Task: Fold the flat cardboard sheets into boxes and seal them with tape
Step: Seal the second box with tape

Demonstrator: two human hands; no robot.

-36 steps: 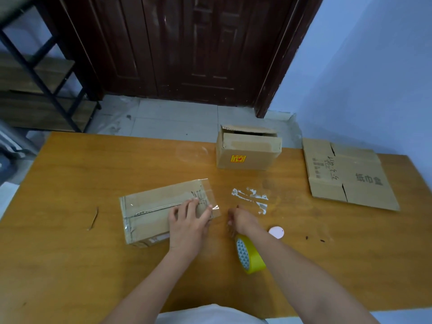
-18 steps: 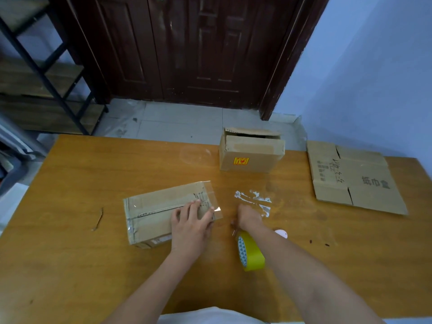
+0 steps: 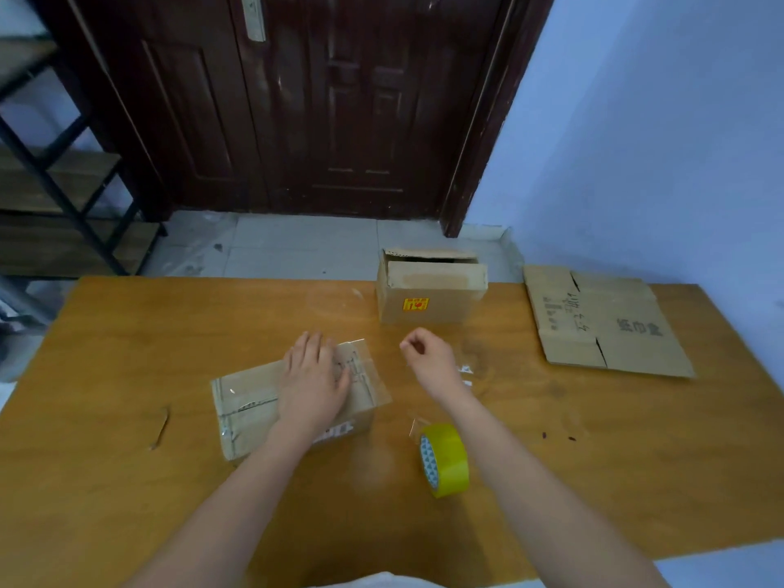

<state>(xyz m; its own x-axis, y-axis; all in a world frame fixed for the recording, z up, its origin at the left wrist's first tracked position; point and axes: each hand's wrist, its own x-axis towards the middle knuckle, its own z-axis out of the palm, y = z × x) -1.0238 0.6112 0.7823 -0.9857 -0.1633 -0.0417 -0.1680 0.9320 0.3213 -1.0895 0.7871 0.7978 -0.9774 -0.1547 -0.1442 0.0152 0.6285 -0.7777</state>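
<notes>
A small closed cardboard box (image 3: 250, 401) covered with clear tape lies on the wooden table (image 3: 127, 333). My left hand (image 3: 316, 384) rests flat on the box's right half, fingers straight. My right hand (image 3: 428, 358) hovers to the right of the box with its fingers curled; I see nothing in it. A yellow tape roll (image 3: 445, 458) stands on edge near my right forearm, touched by neither hand. An assembled box (image 3: 428, 299) with a yellow sticker sits at the far edge. A flat cardboard sheet (image 3: 606, 324) lies at the far right.
Scraps of clear tape (image 3: 466, 371) stick to the table under my right wrist. A thin cardboard sliver (image 3: 160, 428) lies left of the box. A black-framed shelf (image 3: 63, 197) and a dark door (image 3: 318, 120) stand beyond the table.
My right hand left the spot by the tape roll and moved up and away from me. My left hand slid farther across the box top.
</notes>
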